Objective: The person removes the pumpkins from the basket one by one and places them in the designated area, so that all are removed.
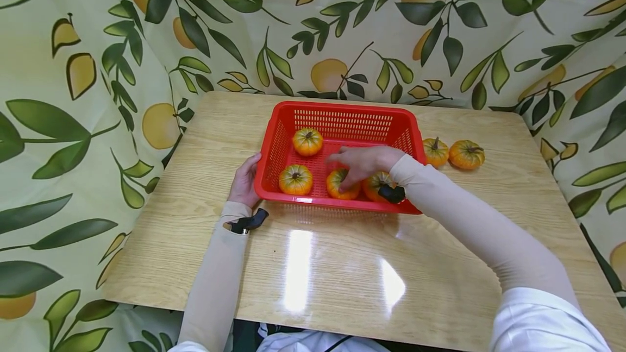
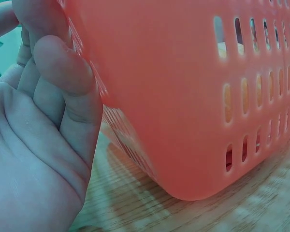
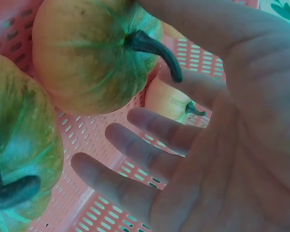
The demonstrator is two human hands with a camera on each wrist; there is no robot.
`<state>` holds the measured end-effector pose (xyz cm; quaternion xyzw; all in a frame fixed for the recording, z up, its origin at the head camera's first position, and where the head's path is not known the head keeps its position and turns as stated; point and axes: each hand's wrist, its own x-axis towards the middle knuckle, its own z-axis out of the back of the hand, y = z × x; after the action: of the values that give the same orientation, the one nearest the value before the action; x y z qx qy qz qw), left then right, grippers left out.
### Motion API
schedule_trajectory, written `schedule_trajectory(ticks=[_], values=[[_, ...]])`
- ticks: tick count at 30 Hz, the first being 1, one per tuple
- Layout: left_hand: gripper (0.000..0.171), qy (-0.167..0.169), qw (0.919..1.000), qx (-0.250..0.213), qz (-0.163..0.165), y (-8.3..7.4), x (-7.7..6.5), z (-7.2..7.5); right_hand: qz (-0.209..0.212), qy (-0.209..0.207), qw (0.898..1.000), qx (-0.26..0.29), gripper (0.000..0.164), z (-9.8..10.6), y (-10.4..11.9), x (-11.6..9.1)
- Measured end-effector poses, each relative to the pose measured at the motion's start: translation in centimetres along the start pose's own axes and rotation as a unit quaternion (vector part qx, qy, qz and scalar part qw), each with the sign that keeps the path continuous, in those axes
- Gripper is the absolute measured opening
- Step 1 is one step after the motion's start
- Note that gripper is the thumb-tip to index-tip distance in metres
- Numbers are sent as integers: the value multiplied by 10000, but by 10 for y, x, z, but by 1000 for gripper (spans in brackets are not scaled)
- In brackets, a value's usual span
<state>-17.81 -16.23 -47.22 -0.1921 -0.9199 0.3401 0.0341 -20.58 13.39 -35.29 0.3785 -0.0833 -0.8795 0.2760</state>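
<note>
A red plastic basket (image 1: 337,203) with slotted walls stands on the table, several small orange pumpkins inside it. My left hand (image 1: 243,182) holds the basket's left end; in the left wrist view its thumb (image 2: 63,67) lies against the outer wall near the corner. Inside the basket, my right hand (image 1: 364,163) is over the front middle pumpkin (image 1: 337,182), thumb at its side and fingers spread apart. The right wrist view shows this pumpkin (image 3: 87,58) with its dark curved stem beside the palm. Another pumpkin (image 1: 374,186) lies to its right, partly behind the wrist strap.
Two more pumpkins, one (image 1: 435,152) close by the basket's right end and one (image 1: 467,155) farther right, sit on the wooden table (image 1: 195,221). At the basket's left are a back pumpkin (image 1: 307,142) and a front pumpkin (image 1: 295,180). Leaf-patterned cloth (image 1: 332,31) rises behind the table.
</note>
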Motion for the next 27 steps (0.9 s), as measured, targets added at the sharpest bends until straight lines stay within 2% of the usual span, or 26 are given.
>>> schedule_trajectory(ticks=[3,9,14,21,27], values=[[30,-12,10000,-9,-30,1,0,0,141,119,9998,-58,76,-1,0,2],[29,13,10000,-29,1,0,0,-1,93,284,9996,-25,77,-2,1,2],[26,63,10000,-43,16,-1,-1,-1,221,157,9996,-123,74,-2,0,3],[24,-15,10000,-18,-41,-1,-1,-2,174,-76,9997,-143,72,3,-1,0],[29,-50,10000,-27,-68,-1,0,-2,321,-454,9984,116,72,6,-3,-4]])
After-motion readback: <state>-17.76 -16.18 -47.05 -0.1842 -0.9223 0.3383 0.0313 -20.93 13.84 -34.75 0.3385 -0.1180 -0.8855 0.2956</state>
